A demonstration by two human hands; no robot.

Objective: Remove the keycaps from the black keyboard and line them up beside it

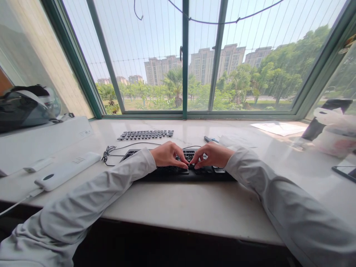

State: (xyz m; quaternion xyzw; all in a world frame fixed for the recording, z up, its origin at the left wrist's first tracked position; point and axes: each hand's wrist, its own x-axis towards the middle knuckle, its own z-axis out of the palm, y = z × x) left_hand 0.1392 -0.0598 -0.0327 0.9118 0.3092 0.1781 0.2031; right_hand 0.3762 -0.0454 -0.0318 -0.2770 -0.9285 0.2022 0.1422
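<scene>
A black keyboard (178, 178) lies flat on the pale sill-like tabletop in front of me. Over its middle, my left hand (169, 155) is closed, thumb and fingertips drawn together at the keys. My right hand (213, 155) comes in from the other side with its fingers bent in a pinch, the tips close to those of my left hand. Whatever small piece is between the fingertips, if any, is too small to make out. Behind the keyboard, loose dark keycaps (146, 135) are laid out in rows. My forearms and hands cover part of the keyboard.
A coiled black cable (107, 152) sits left of the keyboard. Further left are a white power strip-like device (69, 172) and a white box (44, 144) bearing a helmet (30, 105). A pen (207, 139), paper (278, 128), plastic bag (336, 133) and phone (345, 171) lie rightward.
</scene>
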